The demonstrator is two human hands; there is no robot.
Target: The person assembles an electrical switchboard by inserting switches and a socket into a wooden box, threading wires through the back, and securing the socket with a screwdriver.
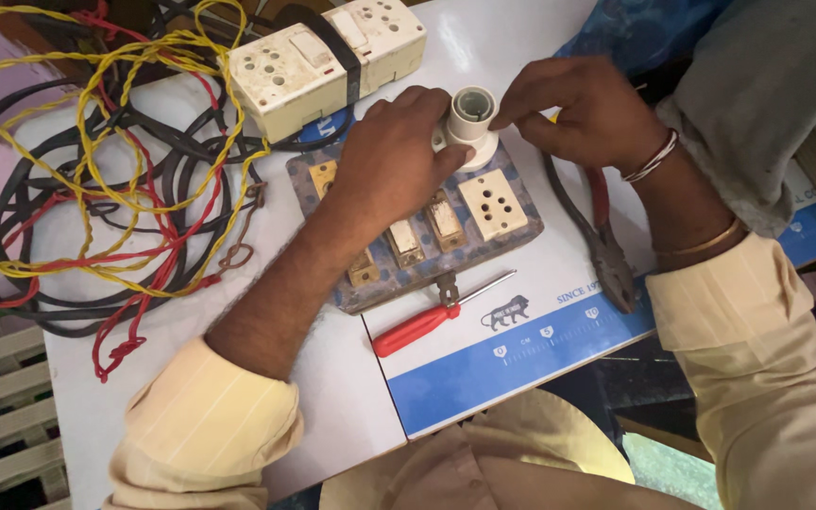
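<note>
White desk point(266, 312) seen from above, blue-and-white printed sheet point(521, 364) at near edge; left hand point(394, 156) fingers curled round base of white lamp holder point(469, 123), right hand point(592, 109) pinching its rim; holder sits on far end of switch board point(427, 222) mid-desk; red-handled screwdriver point(427, 321) just beside board's near edge; pliers point(606, 246) under right wrist; tangled yellow, red, black wires point(96, 179) at left edge; cream socket box point(318, 57) at far edge.
</note>
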